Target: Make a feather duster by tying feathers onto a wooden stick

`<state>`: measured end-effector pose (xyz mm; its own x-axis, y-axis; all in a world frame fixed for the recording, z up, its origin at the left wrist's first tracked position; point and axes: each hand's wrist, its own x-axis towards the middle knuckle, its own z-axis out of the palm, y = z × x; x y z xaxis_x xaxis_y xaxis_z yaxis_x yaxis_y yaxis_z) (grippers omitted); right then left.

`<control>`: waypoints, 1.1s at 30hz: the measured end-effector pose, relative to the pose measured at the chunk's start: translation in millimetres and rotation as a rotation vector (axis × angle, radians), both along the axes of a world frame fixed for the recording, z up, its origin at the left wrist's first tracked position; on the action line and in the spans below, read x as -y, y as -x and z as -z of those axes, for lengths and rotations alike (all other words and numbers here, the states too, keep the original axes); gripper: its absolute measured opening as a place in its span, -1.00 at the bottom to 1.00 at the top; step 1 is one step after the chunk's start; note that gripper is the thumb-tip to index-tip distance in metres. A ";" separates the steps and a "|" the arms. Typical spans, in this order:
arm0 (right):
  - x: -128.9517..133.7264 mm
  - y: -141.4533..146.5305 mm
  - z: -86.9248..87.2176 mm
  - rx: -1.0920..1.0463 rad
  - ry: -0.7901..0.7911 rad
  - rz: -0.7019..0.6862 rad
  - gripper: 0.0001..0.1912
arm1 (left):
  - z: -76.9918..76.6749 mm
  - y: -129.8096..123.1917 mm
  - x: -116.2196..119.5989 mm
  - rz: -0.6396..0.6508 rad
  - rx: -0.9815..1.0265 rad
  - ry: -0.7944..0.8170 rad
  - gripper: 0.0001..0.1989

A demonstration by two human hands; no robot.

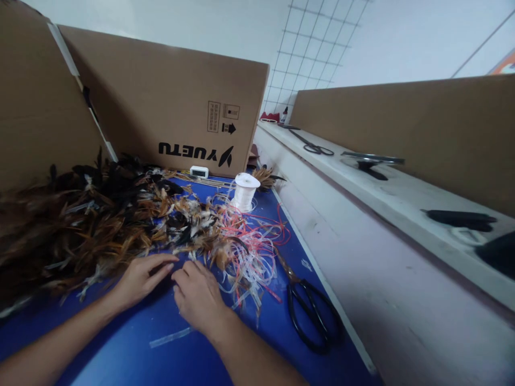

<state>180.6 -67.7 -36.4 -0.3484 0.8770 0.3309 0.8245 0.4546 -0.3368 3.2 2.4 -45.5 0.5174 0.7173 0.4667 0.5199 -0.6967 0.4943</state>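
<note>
Left hand [139, 279]: yours, fingers slightly parted; any hold unclear.
Right hand [201, 296]: yours, fingers bent near the left's; any hold unclear.
Feathers [120, 230]: heaped on the tabletop [120, 343], beyond and left of your hands.
Spool [243, 194]: white, beyond your right hand.
Scissors [295, 280]: right of your right hand.

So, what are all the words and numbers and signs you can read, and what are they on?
"YUETU": big black letters on the cardboard box, beside a leaf-like logo.
A thick black arrow: a sign on the same box.
Too small to read: the print block near the arrow.
Too small to read: the screen of the little white device.
Cut off, unreadable: the orange mark at top right.
</note>
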 end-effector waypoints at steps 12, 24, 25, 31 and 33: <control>-22.0 -18.2 3.3 -0.054 -0.015 0.291 -0.64 | -2.4 3.6 -0.2 0.083 -0.041 0.006 -0.81; -12.6 -21.0 -16.8 -0.179 -0.051 0.238 -0.82 | -1.1 7.5 -1.8 -0.015 0.055 0.036 -0.82; -8.7 -17.5 -21.4 -0.197 -0.038 0.189 -0.83 | -0.6 8.6 -2.4 -0.041 0.066 0.046 -0.82; 22.4 6.3 -32.6 -0.178 0.000 -0.268 -0.79 | 1.2 14.3 -7.9 -0.162 0.209 0.200 -0.78; 36.3 11.2 -18.0 -0.118 -0.003 -0.455 -0.73 | 1.1 15.3 -11.3 -0.210 0.262 0.257 -0.77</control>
